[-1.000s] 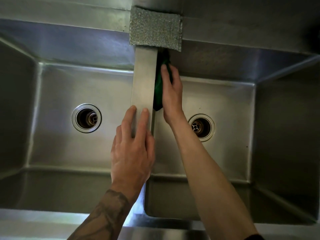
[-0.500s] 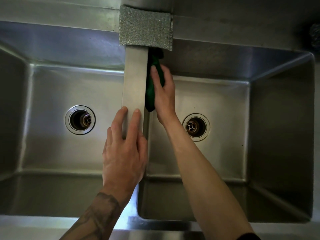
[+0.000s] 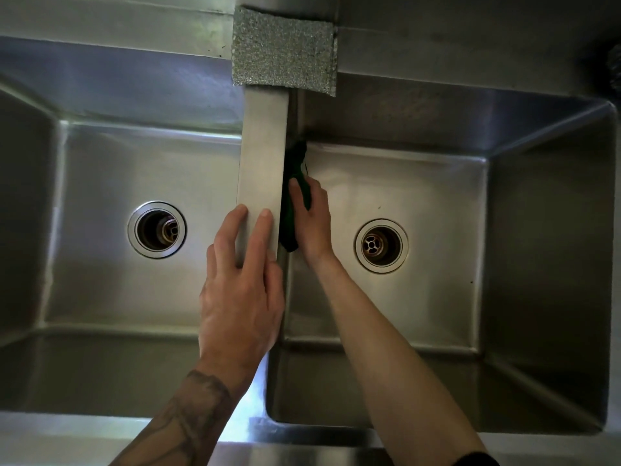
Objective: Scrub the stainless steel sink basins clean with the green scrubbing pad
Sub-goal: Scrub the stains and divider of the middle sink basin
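Observation:
A double stainless steel sink fills the view, with a left basin and a right basin split by a flat divider. My right hand presses the green scrubbing pad flat against the divider's wall inside the right basin. Part of the pad is hidden behind the divider's edge and under my fingers. My left hand rests flat on top of the divider, fingers spread, holding nothing.
A silver-grey sponge lies on the back ledge over the divider's far end. Each basin has a round drain: the left drain and the right drain. The front rim runs along the bottom.
My right hand has slid the green pad toward me along the divider wall, away from the back corner. The left hand stays on the divider. The view has shifted slightly.

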`<state>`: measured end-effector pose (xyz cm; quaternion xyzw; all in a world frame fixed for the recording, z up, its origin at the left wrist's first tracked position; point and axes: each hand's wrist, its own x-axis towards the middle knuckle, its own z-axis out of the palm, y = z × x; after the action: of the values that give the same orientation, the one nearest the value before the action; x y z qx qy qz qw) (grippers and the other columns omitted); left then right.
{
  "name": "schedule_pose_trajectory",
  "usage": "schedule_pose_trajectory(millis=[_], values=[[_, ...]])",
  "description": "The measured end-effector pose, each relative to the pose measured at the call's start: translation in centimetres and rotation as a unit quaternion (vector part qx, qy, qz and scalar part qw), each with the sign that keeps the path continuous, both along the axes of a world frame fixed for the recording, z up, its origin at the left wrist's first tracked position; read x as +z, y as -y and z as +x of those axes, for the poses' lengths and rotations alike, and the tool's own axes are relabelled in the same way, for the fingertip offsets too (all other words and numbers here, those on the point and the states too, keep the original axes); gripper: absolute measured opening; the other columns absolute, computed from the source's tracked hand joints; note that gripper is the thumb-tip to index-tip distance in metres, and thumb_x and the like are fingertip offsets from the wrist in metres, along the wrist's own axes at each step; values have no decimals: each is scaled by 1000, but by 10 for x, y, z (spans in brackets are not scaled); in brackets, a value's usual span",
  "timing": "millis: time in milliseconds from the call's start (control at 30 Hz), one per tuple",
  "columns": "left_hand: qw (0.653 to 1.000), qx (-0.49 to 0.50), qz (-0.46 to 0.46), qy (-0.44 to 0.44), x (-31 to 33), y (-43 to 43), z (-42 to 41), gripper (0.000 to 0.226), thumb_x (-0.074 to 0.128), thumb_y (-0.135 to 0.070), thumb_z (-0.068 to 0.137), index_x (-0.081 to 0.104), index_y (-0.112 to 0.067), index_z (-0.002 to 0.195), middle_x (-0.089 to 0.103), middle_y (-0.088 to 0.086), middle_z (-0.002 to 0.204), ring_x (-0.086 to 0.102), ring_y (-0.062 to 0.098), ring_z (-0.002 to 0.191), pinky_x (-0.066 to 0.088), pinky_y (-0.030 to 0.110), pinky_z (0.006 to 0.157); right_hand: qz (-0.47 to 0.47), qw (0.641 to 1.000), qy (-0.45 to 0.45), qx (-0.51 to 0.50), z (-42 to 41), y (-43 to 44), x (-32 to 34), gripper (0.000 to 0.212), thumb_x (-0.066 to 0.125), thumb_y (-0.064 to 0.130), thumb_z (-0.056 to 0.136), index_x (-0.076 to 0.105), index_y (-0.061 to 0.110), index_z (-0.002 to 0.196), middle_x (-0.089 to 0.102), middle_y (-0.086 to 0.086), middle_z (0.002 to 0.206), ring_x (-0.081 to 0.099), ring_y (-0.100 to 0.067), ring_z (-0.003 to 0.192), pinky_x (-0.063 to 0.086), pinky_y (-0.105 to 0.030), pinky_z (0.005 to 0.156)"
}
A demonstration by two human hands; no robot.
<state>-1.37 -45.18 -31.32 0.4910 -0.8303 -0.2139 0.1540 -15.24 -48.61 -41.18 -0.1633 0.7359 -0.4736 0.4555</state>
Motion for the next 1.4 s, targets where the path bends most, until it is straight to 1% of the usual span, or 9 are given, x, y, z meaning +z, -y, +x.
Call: schedule_pose_trajectory(millis=[67, 267, 433, 667, 833, 1000, 1100, 1267, 1400], values=[[1000, 5, 0, -2, 1, 0, -1, 45, 40, -19, 110, 53, -10, 153, 37, 15, 158, 53, 39, 134, 59, 54, 97, 38, 999, 28, 9, -6, 7, 1, 42, 50, 40, 109, 54, 19, 144, 52, -6, 138, 54, -20, 128, 45, -36, 112], [1000, -6, 6, 18, 1, 1, 0, 47, 37, -18, 111, 51, -9, 155, 40, 16, 160, 51, 38, 138, 59, 50, 98, -82, 995, -26, -43, 17, -20, 32, 20, 51, 54, 104, 59, 47, 121, 57, 13, 124, 58, 1, 117, 47, -15, 98], [1000, 13, 13, 5, 5, 1, -4, 45, 41, -17, 109, 55, -10, 151, 37, 14, 158, 53, 40, 137, 61, 55, 92, 26, 999, 13, -31, 8, -6, 14, 33, 52, 35, 108, 59, 17, 135, 56, -5, 128, 57, -16, 120, 45, -39, 111], [998, -2, 43, 44, 7, 1, -3, 50, 32, -19, 111, 48, -8, 157, 37, 15, 164, 44, 37, 145, 58, 52, 99, -83, 994, -9, -67, 37, -45, 31, 28, 56, 46, 101, 61, 33, 125, 60, 5, 124, 61, -12, 119, 53, -41, 103], [999, 10, 44, 27, 13, 2, -4, 48, 36, -15, 109, 53, -6, 153, 41, 24, 159, 48, 41, 142, 57, 54, 102, 67, 997, 16, -43, 29, -29, 10, 32, 51, 35, 109, 58, 21, 136, 55, -2, 129, 58, -15, 117, 46, -47, 109], [975, -58, 64, 205, 9, 3, 4, 72, -27, -24, 103, 1, -12, 168, -4, 5, 178, -6, 27, 160, 0, 21, 127, -24, 997, -18, -74, 50, -53, 23, 34, 49, 56, 103, 60, 36, 128, 57, 16, 123, 59, -1, 116, 50, -30, 103], [987, -22, 55, 152, 15, 5, -2, 62, 0, -26, 112, 24, -10, 167, 21, 13, 175, 17, 28, 158, 25, 28, 127, -64, 996, -21, -53, 56, -71, 22, 32, 52, 50, 105, 59, 33, 130, 57, 11, 126, 59, -4, 119, 50, -26, 102], [999, 18, 41, 29, 8, 1, -4, 49, 34, -20, 111, 50, -12, 156, 37, 15, 162, 47, 35, 143, 57, 49, 104, 104, 995, -7, -4, 44, -56, 5, 34, 47, 41, 109, 57, 27, 138, 56, 3, 130, 54, -1, 108, 45, -38, 106], [996, -5, 75, 53, 1, 5, 1, 55, 26, -29, 110, 45, -14, 159, 34, 11, 166, 40, 30, 149, 55, 47, 106, -18, 998, -1, -54, 69, -83, 33, 33, 49, 55, 103, 58, 36, 128, 56, 16, 124, 58, 6, 113, 47, -12, 92]])
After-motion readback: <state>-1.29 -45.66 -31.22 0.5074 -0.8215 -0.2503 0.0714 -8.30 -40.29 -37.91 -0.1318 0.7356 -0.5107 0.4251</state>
